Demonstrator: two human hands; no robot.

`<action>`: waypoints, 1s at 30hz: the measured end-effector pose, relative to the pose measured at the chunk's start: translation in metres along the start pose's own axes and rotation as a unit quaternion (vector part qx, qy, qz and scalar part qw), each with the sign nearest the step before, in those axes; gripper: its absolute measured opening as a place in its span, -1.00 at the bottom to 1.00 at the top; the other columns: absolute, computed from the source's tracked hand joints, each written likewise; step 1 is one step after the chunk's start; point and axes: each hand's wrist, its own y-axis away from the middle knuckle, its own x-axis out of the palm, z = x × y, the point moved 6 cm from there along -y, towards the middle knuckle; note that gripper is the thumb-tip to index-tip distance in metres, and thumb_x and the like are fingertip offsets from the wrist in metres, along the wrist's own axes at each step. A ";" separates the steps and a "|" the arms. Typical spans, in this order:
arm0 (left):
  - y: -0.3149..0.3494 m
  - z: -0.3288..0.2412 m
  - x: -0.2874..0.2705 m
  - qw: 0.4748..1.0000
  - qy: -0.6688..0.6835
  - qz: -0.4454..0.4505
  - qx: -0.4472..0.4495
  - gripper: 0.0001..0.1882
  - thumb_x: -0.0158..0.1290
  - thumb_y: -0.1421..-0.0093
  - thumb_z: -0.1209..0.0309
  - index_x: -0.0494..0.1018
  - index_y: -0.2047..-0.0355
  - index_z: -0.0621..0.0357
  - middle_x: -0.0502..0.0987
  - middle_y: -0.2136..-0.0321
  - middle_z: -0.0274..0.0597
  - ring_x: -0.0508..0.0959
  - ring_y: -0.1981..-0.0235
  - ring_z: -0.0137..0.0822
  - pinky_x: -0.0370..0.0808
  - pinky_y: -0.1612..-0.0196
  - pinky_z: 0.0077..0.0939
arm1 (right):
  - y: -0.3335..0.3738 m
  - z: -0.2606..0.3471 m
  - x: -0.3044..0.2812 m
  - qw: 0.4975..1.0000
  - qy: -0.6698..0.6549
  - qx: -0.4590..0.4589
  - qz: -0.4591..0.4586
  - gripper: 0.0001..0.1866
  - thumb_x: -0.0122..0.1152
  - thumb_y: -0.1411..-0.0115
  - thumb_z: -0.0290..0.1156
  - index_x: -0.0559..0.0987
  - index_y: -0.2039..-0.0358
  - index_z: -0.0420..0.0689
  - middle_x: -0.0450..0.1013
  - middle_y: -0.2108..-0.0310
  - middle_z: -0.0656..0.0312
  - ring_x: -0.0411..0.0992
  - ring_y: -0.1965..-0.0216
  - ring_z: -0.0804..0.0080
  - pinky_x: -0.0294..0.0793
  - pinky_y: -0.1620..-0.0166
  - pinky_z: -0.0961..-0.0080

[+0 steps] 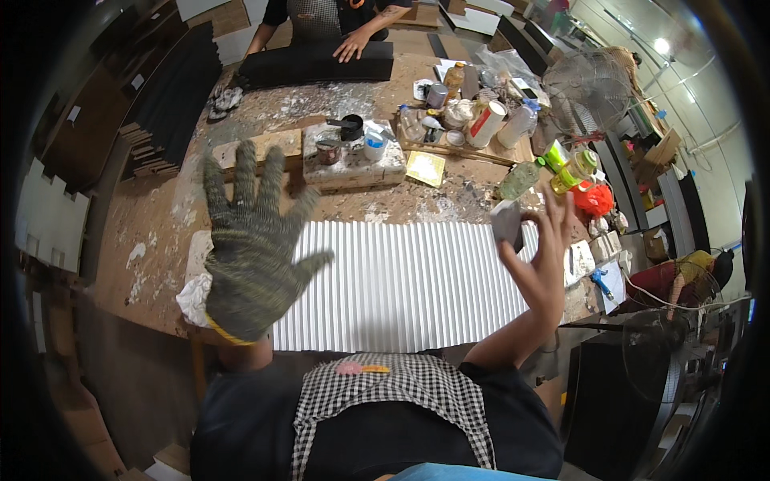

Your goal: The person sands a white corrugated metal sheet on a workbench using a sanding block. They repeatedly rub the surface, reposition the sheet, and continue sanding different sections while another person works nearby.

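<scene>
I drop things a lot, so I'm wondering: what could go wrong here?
The small grey block is pinched in the fingers of the right hand; if it slipped, it might dent the white ribbed panel below. That hand has no glove, unlike the left hand, so a sharp edge could scratch it. The black cup beyond the panel might tip if bumped.

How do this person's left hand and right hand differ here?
The left hand wears a dark knitted glove, while the right hand is bare. The left hand spreads its fingers, while the right hand pinches a small grey block. In the picture, both overlap the ribbed white panel.
</scene>
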 end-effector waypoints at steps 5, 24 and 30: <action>0.038 0.076 0.024 0.936 -0.270 0.021 -0.224 -0.08 -0.03 -0.20 -0.52 0.22 -0.50 -0.54 -0.03 -0.59 -0.05 -0.12 -0.60 0.16 -0.41 -0.50 0.52 | 0.020 -0.071 0.017 0.962 0.128 0.225 -0.085 -0.38 0.39 -0.06 -0.06 0.59 0.02 -0.31 0.13 -0.52 -0.10 -0.24 -0.60 -0.23 -0.18 -0.51 -0.31; 0.011 0.013 -0.013 0.494 0.788 -0.102 0.352 -0.19 -0.11 -0.48 -0.16 0.10 -0.53 0.08 -0.19 -0.59 0.14 -0.27 -0.62 0.09 -0.45 -0.57 0.22 | -0.003 0.040 0.025 0.837 -0.402 -0.053 -0.367 -0.31 0.21 -0.27 0.05 0.36 -0.31 -0.01 -0.05 -0.58 0.05 -0.07 -0.59 0.02 0.05 -0.53 -0.11; 0.048 0.080 0.021 0.195 0.928 -0.319 0.007 -0.18 -0.15 -0.47 -0.22 0.07 -0.56 -0.09 -0.11 -0.60 0.03 -0.22 -0.61 0.16 -0.32 -0.57 0.32 | 0.009 0.045 0.025 0.545 -0.746 0.059 -0.377 -0.35 -0.06 -0.43 -0.01 0.22 -0.32 -0.25 0.28 -0.26 -0.07 0.26 -0.34 0.02 0.20 -0.41 -0.02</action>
